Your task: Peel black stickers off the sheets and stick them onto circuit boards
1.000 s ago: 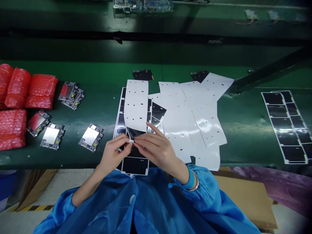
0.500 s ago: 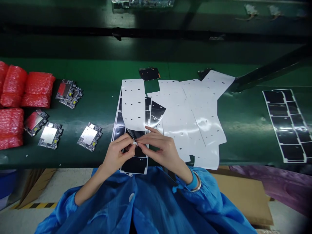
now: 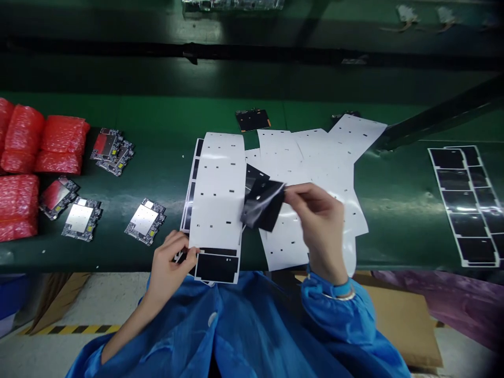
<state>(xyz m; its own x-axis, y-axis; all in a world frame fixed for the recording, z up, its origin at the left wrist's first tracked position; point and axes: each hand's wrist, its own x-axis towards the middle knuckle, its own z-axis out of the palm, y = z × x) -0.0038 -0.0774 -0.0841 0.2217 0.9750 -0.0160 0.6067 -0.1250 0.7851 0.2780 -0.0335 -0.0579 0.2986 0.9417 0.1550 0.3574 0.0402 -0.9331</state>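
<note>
Green and shiny, the long bench (image 3: 157, 168) runs from side to side. At its left end sit red bubble-wrap bundles (image 3: 63, 144), with circuit boards (image 3: 145, 221) to the right of them. Close to the person is a stack of black sticker sheets (image 3: 216, 268). One white backing sheet (image 3: 218, 189) with small dark marks lies over it, and the left hand (image 3: 171, 262) pinches its near left corner. The right hand (image 3: 317, 210) pinches a black film piece (image 3: 273, 210) by one corner, holding it up just right of the white backing sheet, before a pile of loose white sheets (image 3: 315, 157). Its shiny side is blurred, so I cannot tell if it has two layers.
</note>
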